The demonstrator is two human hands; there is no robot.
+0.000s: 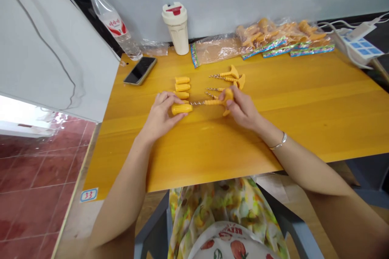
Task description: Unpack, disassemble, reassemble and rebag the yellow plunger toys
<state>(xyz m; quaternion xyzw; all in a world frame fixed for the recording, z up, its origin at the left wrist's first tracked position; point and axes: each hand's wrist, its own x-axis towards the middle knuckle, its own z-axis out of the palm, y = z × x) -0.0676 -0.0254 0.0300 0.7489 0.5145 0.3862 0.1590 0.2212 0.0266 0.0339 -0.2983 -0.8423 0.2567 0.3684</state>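
My left hand grips a ribbed yellow plastic sleeve on the wooden tabletop. My right hand pinches the yellow T-handle of a metal-spiral corkscrew, and its spiral tip points at the sleeve's open end, nearly touching it. Three more sleeves lie in a column just beyond my left hand. Several similar corkscrews lie beyond my right hand, their spirals pointing left.
Along the table's far edge stand a plastic water bottle, a cream lidded cup, and plastic bags of yellow parts. A smartphone lies at the far left. A power strip sits at the far right.
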